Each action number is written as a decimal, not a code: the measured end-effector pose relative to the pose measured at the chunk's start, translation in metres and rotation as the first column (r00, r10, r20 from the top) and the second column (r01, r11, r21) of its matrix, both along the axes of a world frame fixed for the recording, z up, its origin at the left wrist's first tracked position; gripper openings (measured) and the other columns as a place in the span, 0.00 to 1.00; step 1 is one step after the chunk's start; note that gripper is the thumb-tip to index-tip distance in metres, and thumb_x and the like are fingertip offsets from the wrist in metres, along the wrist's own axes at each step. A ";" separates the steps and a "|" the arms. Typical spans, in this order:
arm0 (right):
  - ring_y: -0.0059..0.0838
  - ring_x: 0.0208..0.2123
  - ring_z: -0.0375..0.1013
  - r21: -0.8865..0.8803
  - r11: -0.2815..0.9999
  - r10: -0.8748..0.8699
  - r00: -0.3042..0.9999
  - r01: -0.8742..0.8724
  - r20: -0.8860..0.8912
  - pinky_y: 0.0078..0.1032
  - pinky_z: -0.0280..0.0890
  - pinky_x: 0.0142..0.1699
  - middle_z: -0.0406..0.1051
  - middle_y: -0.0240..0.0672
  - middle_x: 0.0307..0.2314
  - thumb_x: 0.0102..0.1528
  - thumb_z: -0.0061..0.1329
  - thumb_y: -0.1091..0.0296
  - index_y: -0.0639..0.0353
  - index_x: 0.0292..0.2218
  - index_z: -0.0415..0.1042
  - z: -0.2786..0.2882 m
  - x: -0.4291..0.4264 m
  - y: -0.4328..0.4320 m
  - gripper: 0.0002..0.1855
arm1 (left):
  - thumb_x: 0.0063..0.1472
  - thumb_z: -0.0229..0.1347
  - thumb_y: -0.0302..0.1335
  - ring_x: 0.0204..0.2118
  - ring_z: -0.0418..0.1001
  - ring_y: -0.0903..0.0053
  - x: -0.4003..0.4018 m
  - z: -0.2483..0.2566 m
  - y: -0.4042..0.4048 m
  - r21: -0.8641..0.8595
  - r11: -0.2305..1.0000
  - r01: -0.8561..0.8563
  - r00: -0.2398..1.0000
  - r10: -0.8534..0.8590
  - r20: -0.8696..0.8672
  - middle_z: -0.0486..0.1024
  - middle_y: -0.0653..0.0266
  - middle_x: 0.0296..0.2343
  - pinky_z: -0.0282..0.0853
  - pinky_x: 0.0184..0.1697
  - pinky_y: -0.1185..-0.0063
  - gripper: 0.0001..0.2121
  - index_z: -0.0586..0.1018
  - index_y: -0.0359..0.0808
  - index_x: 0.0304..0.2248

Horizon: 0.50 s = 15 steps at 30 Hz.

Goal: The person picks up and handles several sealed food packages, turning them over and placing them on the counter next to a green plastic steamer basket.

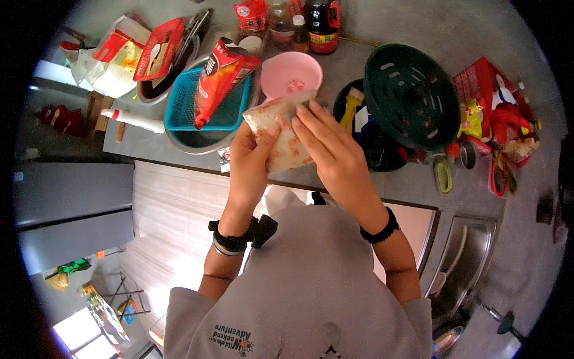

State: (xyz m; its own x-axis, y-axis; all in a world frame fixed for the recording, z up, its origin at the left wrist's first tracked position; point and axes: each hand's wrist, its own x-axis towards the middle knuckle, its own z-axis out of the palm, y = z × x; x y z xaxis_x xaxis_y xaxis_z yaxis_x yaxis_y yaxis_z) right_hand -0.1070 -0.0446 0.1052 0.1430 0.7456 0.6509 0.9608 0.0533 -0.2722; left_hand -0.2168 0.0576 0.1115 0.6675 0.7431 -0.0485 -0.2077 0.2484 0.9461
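A translucent plastic packet with a reddish-orange printed pattern (287,143) is between my hands, above the counter's front edge. My left hand (252,155) holds its left side, with the thumb lying across the face. Over its right side lie the outstretched fingers of my right hand (335,150); the thumb of that hand is hidden. What the packet contains is not clear. Just beyond it is a pink plastic basin (291,74), partly covered by the packet. A red snack-style bag (224,80) leans in a blue plastic basket (181,101) to the left.
A dark green colander (410,96) is tilted over a black container (383,157) holding a yellow-handled brush (351,110). Sauce bottles (320,27) line the back. A white cylindrical tool (134,120) lies at left. The steel sink (462,260) is at lower right.
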 end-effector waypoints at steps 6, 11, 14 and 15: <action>0.37 0.46 0.64 -0.062 0.987 0.136 0.976 -0.148 -0.168 0.27 0.61 0.48 0.64 0.41 0.42 0.42 0.43 0.78 0.65 0.41 0.67 -0.021 -0.011 -0.017 0.20 | 0.60 0.44 0.27 0.41 0.67 0.79 -0.008 0.000 0.017 0.005 0.997 -0.081 0.997 0.081 0.004 0.68 0.62 0.39 0.64 0.43 0.80 0.14 0.64 0.31 0.45; 0.29 0.42 0.68 0.140 0.983 -0.012 0.809 0.117 -0.587 0.22 0.62 0.47 0.68 0.40 0.40 0.48 0.42 0.83 0.64 0.42 0.67 -0.010 0.013 -0.023 0.18 | 0.60 0.44 0.27 0.43 0.67 0.75 -0.014 -0.001 0.022 -0.192 0.981 -0.033 0.994 0.052 0.096 0.66 0.60 0.42 0.63 0.46 0.77 0.16 0.61 0.31 0.47; 0.27 0.40 0.68 0.027 0.992 -0.042 0.531 0.121 -0.846 0.20 0.62 0.45 0.69 0.40 0.38 0.46 0.40 0.84 0.65 0.42 0.67 -0.010 0.018 -0.010 0.19 | 0.59 0.44 0.27 0.41 0.68 0.76 -0.009 0.001 0.016 -0.305 0.946 0.108 0.989 -0.072 0.125 0.67 0.59 0.40 0.65 0.44 0.78 0.16 0.61 0.30 0.46; 0.27 0.39 0.69 -0.035 0.997 -0.059 0.405 0.066 -0.912 0.19 0.61 0.45 0.69 0.40 0.38 0.46 0.39 0.85 0.65 0.42 0.67 -0.014 0.015 -0.005 0.19 | 0.59 0.44 0.27 0.40 0.69 0.77 -0.005 0.001 0.013 -0.342 0.926 0.157 0.983 -0.115 0.140 0.68 0.59 0.39 0.66 0.43 0.78 0.16 0.62 0.29 0.45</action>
State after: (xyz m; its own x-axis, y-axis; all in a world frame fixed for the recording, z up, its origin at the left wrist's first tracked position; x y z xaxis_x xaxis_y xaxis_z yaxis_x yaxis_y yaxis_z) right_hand -0.0917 -0.0495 0.0909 0.7008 0.7050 0.1091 0.1449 0.0090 -0.9894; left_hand -0.2214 0.0704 0.1127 0.7775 0.5942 -0.2058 -0.2510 0.5933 0.7648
